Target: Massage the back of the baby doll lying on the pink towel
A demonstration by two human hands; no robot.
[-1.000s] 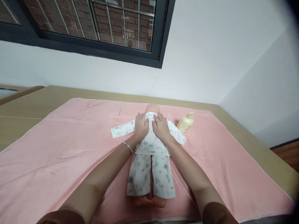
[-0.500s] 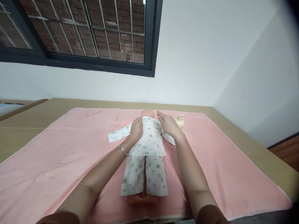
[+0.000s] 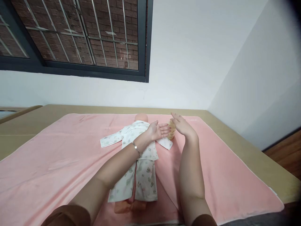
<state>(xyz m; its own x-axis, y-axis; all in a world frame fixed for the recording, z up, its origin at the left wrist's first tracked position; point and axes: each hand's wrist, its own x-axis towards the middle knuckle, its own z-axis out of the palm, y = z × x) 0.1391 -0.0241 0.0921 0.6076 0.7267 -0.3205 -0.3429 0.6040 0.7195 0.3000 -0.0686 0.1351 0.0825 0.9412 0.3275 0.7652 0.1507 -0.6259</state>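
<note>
A doll [image 3: 141, 118] in a white printed top and trousers lies stretched out, its bald head at the far end. My left hand [image 3: 158, 131] crosses over the doll's upper body, palm turned up, fingers stretched out and nothing on the palm. Its fingertips overlap a small pale yellow bottle [image 3: 172, 128] in view. My right hand [image 3: 184, 125] is at the bottle's right side, wrist bent, with outstretched fingers over its top. The fingers hide part of the bottle, and contact with it cannot be made out.
Under the doll a pink blanket [image 3: 77, 157] covers much of a wooden surface [image 3: 235, 142]. A white wall [image 3: 178, 69] rises behind, with a dark-framed barred window [image 3: 94, 72] at the upper left. Brown wood [image 3: 285, 150] shows at the right edge.
My left hand has left the doll's side, moved right and turned palm up. My right hand has moved right from beside the doll's shoulder to the bottle. The view has shifted slightly.
</note>
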